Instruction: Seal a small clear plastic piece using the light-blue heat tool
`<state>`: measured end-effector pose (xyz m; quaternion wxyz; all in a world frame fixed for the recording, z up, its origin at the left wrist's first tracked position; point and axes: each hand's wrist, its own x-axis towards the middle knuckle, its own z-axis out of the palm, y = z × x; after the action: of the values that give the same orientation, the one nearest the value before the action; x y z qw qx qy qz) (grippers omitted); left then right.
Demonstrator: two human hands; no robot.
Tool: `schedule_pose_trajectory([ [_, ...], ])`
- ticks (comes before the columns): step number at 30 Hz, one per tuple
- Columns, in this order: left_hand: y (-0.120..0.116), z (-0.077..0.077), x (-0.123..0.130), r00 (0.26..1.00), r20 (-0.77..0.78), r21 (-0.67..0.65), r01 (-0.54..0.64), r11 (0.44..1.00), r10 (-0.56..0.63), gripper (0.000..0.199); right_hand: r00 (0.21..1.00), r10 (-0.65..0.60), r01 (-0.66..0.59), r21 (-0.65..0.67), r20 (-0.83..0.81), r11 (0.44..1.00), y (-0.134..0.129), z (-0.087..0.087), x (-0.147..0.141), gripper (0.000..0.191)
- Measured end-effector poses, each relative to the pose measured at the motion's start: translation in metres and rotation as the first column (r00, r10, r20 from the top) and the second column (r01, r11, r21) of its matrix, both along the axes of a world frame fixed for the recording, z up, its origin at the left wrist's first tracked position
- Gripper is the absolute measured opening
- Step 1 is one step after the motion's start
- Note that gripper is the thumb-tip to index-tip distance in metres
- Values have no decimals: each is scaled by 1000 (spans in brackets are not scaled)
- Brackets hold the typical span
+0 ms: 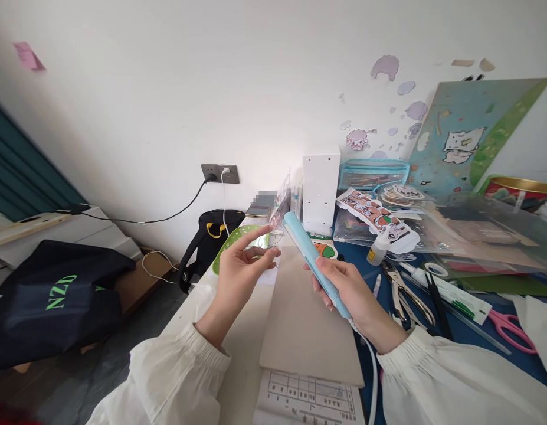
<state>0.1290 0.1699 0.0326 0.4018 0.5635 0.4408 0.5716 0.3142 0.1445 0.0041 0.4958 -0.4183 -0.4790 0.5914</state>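
Observation:
A light blue mini hair straightener [309, 251] is gripped in my right hand [344, 286], tilted with its tip up and away to the left. Its white cord [371, 360] leaves the lower end and runs down past my right wrist. To the left of the straightener's tip is my left hand [242, 271], holding nothing, with the index finger stretched out and the thumb apart from it. Below both hands a grey-brown board [308, 336] lies over a printed sheet [308, 401] on the table.
On the right lie pliers [408, 295], pink scissors [512, 330], a small glue bottle [378, 249] and a cutout strip [374, 218]. A white box [320, 189] stands by the wall. Plugs fill the wall socket [220, 173]. A black backpack [211, 236] is beyond the table's left edge.

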Motion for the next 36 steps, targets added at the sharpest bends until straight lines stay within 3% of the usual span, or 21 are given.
schedule_pose_trajectory([
  [19,-2,1,0,1000,-7,-14,-2,1000,1,47,1000,-23,24,-56,11,998,1,1,0,39],
  [23,-2,-1,1,1000,22,39,11,999,-12,44,999,-36,36,-55,11,998,0,2,0,40],
  [27,-3,-2,4,993,107,99,33,995,-44,69,999,-45,46,-47,14,998,1,2,0,39],
  [30,-1,-2,4,982,186,64,7,998,-19,88,999,-49,50,-44,20,998,0,2,1,40],
  [36,6,-6,0,965,251,-175,127,976,-80,35,998,-34,35,-7,55,999,-1,0,1,42],
])
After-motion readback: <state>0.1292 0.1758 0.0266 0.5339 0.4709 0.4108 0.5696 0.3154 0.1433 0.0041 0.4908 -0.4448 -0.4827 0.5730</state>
